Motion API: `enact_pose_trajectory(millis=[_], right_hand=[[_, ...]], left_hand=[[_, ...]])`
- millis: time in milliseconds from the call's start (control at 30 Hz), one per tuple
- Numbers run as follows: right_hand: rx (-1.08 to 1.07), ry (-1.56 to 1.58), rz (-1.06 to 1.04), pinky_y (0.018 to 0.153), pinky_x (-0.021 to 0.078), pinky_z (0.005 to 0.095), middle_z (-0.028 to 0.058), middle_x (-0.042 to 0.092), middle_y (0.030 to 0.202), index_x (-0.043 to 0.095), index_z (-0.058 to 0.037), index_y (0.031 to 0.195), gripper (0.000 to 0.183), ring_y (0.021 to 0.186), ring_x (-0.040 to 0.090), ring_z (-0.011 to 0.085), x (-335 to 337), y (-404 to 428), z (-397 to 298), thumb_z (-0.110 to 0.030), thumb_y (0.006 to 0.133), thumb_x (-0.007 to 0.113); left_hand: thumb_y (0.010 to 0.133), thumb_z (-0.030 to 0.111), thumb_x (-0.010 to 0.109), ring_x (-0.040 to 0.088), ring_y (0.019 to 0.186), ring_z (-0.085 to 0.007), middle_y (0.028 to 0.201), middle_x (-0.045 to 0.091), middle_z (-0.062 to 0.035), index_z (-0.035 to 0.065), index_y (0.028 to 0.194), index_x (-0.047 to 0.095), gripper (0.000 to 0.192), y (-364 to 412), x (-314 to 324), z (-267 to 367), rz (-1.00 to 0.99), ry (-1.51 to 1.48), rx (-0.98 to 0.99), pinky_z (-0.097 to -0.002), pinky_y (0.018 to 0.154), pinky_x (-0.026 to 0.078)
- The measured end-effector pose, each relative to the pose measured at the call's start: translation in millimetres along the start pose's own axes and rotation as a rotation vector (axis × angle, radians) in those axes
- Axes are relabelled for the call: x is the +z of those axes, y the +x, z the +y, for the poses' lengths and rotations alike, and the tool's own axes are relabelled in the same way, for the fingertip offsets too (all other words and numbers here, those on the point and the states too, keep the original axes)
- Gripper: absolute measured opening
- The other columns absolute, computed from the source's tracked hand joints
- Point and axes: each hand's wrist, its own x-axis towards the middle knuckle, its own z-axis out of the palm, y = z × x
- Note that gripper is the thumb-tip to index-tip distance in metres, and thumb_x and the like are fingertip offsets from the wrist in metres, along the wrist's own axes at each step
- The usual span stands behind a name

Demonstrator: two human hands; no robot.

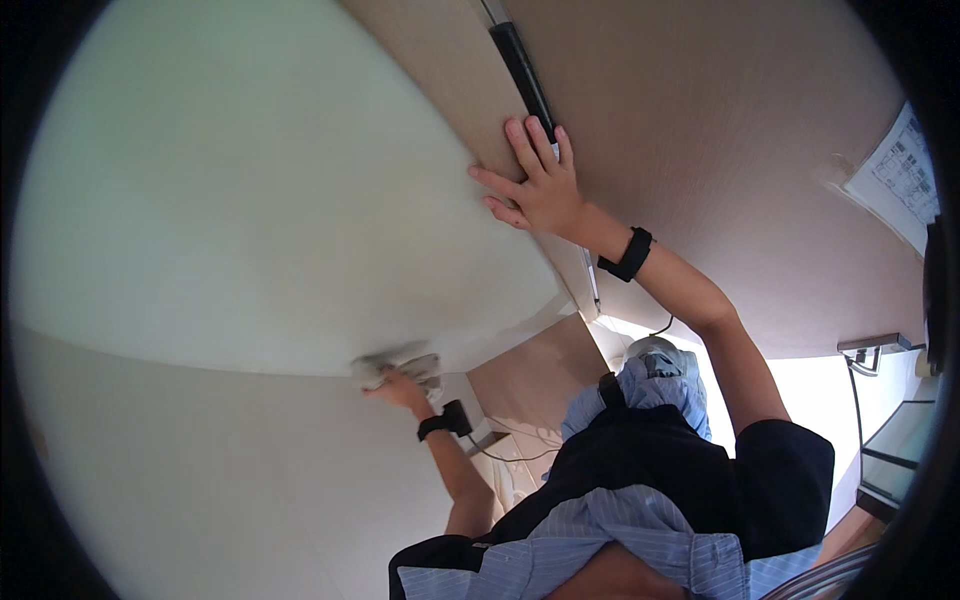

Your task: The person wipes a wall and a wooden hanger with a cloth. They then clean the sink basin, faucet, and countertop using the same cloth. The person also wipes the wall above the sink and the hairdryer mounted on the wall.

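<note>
My left hand (397, 386) is shut on a crumpled pale cloth (424, 371), which lies against the edge area of a large white panel surface (247, 202). The cloth and the surface beside it look slightly blurred. My right hand (544, 187) is spread flat with its fingers apart on a beige wood-look panel edge (450, 82), beside the white surface. Its fingertips are close to the lower end of a black cylindrical bar (523, 79) along that edge. The right hand holds nothing. Both wrists carry black straps; the left one bears a small black box with a cable.
A brown wood-look panel (712, 150) spans the upper right, with a printed line-drawing sheet (896, 172) on it. A metal bracket (874, 345) with a cable is at the right. Nearby stands a glass-panelled, dark-framed piece (896, 446). A grey-white surface (195, 465) fills the lower left.
</note>
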Motion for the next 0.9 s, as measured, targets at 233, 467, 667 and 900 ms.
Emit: enact_pose_trajectory(millis=[233,467,667,900], right_hand=[[0.005,-0.066,-0.005,0.101,0.0106,0.0468,0.013,0.03,0.135,0.054,-0.0304,0.111,0.034,0.126,0.025,0.0288,12.5,-34.9,3.0,-0.041,0.08,0.045],[0.021,-0.078,-0.031,0.1,0.0128,0.0488,0.014,0.03,0.135,0.054,-0.0329,0.11,0.034,0.126,0.025,0.0295,33.4,-25.9,0.0,-0.041,0.078,0.046],[0.033,-0.121,0.019,0.098,0.0169,0.0496,0.014,0.03,0.135,0.053,-0.0355,0.111,0.037,0.125,0.026,0.0304,57.6,-35.6,12.9,-0.037,0.074,0.051],[0.006,-0.102,0.076,0.098,0.0169,0.0502,0.0165,0.032,0.134,0.053,-0.0371,0.111,0.038,0.125,0.026,0.0316,75.0,-26.5,-27.3,-0.032,0.073,0.05]], left_hand=[[0.082,0.009,0.051,0.052,0.087,-0.04,0.099,0.044,-0.0307,-0.008,0.111,0.015,0.049,-6.7,57.2,5.9,0.158,-0.016,-0.225,-0.0464,0.069,0.046],[0.088,0.021,0.042,0.053,0.077,-0.0254,0.085,0.054,-0.0166,-0.0142,0.106,0.026,0.043,-94.1,121.6,14.1,-0.313,-0.125,-0.159,-0.0351,0.066,0.043],[0.084,0.031,0.048,0.055,0.083,-0.028,0.083,0.056,-0.0234,-0.0214,0.112,0.023,0.064,-185.7,187.9,55.2,-0.984,-0.114,-0.321,-0.0412,0.079,0.04],[0.08,0.029,0.054,0.054,0.088,-0.0273,0.101,0.052,-0.0182,-0.0138,0.121,0.026,0.065,-202.9,227.8,-15.0,-0.976,-0.567,-0.691,-0.0318,0.077,0.043]])
